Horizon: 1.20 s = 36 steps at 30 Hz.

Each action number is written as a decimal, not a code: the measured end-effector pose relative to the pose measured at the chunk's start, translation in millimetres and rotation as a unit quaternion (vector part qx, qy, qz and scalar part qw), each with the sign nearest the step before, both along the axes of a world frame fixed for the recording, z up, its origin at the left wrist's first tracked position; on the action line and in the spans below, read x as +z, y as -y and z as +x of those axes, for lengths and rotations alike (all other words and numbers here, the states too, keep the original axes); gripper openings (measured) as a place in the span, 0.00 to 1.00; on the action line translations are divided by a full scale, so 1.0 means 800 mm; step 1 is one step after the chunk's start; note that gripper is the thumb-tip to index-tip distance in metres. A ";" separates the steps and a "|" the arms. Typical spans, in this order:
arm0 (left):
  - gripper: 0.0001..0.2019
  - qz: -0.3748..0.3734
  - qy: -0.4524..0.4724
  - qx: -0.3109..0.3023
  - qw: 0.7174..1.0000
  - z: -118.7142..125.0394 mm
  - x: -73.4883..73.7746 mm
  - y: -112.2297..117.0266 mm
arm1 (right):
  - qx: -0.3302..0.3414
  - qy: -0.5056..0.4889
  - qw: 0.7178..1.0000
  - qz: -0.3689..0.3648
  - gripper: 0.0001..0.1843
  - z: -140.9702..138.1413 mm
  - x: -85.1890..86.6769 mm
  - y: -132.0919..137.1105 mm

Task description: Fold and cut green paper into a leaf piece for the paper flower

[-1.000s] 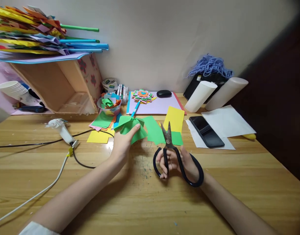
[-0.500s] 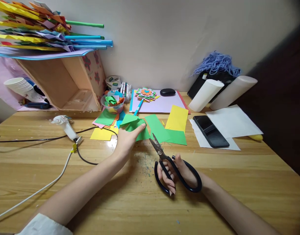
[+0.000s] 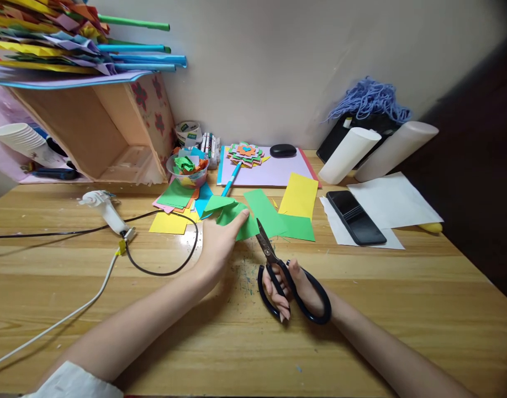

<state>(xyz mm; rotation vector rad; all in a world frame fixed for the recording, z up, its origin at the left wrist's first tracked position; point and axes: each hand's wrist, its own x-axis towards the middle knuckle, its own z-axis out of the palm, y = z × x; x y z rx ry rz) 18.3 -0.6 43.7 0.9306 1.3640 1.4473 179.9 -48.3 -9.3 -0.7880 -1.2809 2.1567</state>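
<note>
One layered flower looks done, lying at the green paper's 12 o'clock. The paper itself seems barely started, no clear cut, just creased and bent up. Left hand pinches it; right hand grips scissors at its 4 o'clock, can't tell if touching.

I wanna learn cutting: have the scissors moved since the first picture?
Yes: judged against the black phone, the scissors have swung left, closer to the left hand.
</note>
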 end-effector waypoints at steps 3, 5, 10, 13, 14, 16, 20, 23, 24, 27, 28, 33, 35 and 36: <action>0.12 -0.005 -0.002 0.003 1.000 0.001 -0.001 0.000 | -0.004 0.002 1.000 0.001 0.38 0.000 0.002 0.000; 0.12 -0.003 -0.001 0.002 1.000 0.001 -0.001 0.001 | -0.005 0.003 1.000 0.002 0.38 0.001 0.000 0.001; 0.11 -0.004 -0.001 0.001 1.000 0.001 -0.001 0.001 | -0.001 -0.006 1.000 -0.010 0.38 0.006 -0.010 0.003; 0.11 -0.002 0.000 -0.001 1.000 0.000 -0.002 0.001 | -0.002 -0.006 1.000 -0.016 0.37 0.006 -0.014 0.004; 0.11 0.002 0.000 -0.001 1.000 0.000 -0.002 0.001 | -0.003 -0.005 1.000 -0.016 0.37 0.006 -0.014 0.004; 0.11 0.012 -0.002 0.000 1.000 0.000 -0.003 0.001 | -0.004 -0.001 1.000 -0.018 0.36 0.005 -0.014 0.004; 0.11 0.022 -0.009 0.003 1.000 0.000 -0.003 0.001 | -0.009 0.010 1.000 -0.017 0.35 0.002 -0.009 0.004; 0.11 0.019 -0.014 0.002 1.000 -0.001 -0.003 0.000 | -0.016 0.020 1.000 -0.010 0.35 -0.001 -0.002 0.003; 0.11 0.017 -0.016 0.003 1.000 -0.001 -0.003 0.000 | -0.019 0.024 0.999 -0.012 0.35 -0.002 0.001 0.003; 0.11 0.015 -0.022 0.009 1.000 -0.001 -0.002 0.000 | -0.024 0.037 0.999 -0.019 0.35 -0.004 0.007 0.002; 0.11 0.014 -0.024 0.010 1.000 -0.001 -0.002 0.000 | -0.024 0.040 0.999 -0.020 0.34 -0.004 0.008 0.002; 0.11 0.009 -0.027 0.011 1.000 -0.002 -0.001 0.000 | -0.034 0.056 0.998 -0.003 0.34 -0.004 0.007 0.002; 0.11 0.014 -0.025 0.011 1.000 -0.002 0.000 0.000 | -0.041 0.062 0.997 -0.002 0.33 -0.004 0.006 0.003; 0.12 0.016 -0.024 0.010 1.000 -0.001 0.000 0.000 | -0.042 0.062 0.997 -0.003 0.33 -0.003 0.006 0.003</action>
